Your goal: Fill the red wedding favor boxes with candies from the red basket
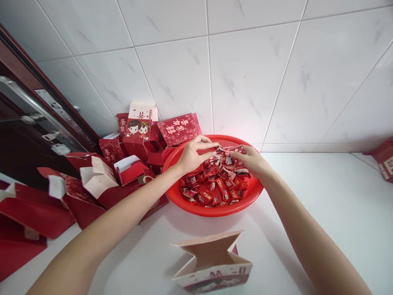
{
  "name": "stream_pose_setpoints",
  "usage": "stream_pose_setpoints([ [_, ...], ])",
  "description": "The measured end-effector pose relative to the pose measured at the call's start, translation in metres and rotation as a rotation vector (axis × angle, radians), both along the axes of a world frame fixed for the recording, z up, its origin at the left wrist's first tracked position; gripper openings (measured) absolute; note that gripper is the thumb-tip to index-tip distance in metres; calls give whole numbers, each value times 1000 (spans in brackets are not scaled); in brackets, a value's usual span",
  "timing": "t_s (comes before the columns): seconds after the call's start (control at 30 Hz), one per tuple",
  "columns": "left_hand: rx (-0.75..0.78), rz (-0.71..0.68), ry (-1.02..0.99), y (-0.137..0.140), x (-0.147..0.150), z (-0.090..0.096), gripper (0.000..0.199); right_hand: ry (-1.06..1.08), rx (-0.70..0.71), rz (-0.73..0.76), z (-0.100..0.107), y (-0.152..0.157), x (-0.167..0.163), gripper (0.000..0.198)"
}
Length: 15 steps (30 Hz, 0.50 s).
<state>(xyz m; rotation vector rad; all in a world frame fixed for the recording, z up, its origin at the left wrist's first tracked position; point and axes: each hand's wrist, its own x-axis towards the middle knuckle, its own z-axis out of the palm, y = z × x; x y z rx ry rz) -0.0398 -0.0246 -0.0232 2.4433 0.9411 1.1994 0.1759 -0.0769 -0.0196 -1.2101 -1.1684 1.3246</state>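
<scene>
A red plastic basket with perforated sides holds many small wrapped candies, mostly in red wrappers. Both of my hands reach into its far part. My left hand has thumb and fingers bent toward each other over the candies; whatever lies between the tips is too small to make out. Pinched in my right hand is a red packet with white polka dots. In front of the basket an open paper gift box stands upright, its top flaps spread and the visible inside bare.
Several red and white gift boxes crowd the left side against the tiled wall, some with open flaps. A dark red frame with metal handles is at far left. Another red box sits at the right edge of the white tabletop.
</scene>
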Motion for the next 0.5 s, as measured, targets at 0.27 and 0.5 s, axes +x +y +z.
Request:
stream_pose_setpoints([
  [0.27, 6, -71, 110, -8, 4, 2, 21, 139, -28, 33, 2, 0, 3, 10],
  [0.5, -49, -153, 173, -14, 6, 6, 16, 34, 69, 57, -2, 0, 4, 16],
])
